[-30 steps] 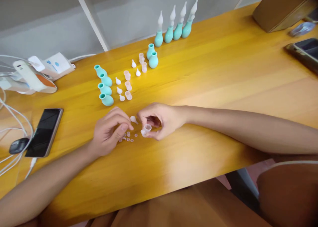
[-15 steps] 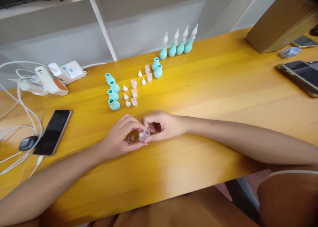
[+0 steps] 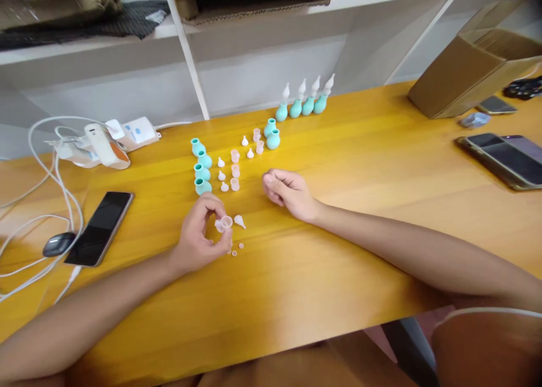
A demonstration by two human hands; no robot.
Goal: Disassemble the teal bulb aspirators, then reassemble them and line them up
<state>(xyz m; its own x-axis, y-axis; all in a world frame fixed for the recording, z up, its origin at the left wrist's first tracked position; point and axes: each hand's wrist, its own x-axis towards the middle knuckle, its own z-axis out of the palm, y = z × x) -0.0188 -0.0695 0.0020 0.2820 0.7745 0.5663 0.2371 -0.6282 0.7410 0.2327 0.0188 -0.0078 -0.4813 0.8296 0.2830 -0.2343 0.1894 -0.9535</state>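
My left hand (image 3: 199, 234) is closed in a pinch on a small clear plastic cup (image 3: 224, 224) just above the yellow wooden table (image 3: 347, 166). A white cone tip (image 3: 239, 221) lies right beside the cup, and tiny pink discs (image 3: 235, 249) lie under the hand. My right hand (image 3: 288, 192) rests on the table to the right with fingers curled and nothing visible in them. Beyond the hands lie loose teal bulbs (image 3: 200, 169), white tips and clear cups (image 3: 235, 170). Several assembled teal bulbs with white nozzles (image 3: 304, 100) stand at the back.
A black phone (image 3: 100, 227), a mouse (image 3: 58, 243) and white cables (image 3: 51, 166) with chargers (image 3: 105, 141) lie at the left. A cardboard box (image 3: 470, 73) and more phones (image 3: 506, 158) sit at the right. White shelving (image 3: 186, 53) runs behind the table.
The hands have parted: the clear cup passed from my right hand to my left, which drew back left. My right hand moved up and right. The camera tilted up.
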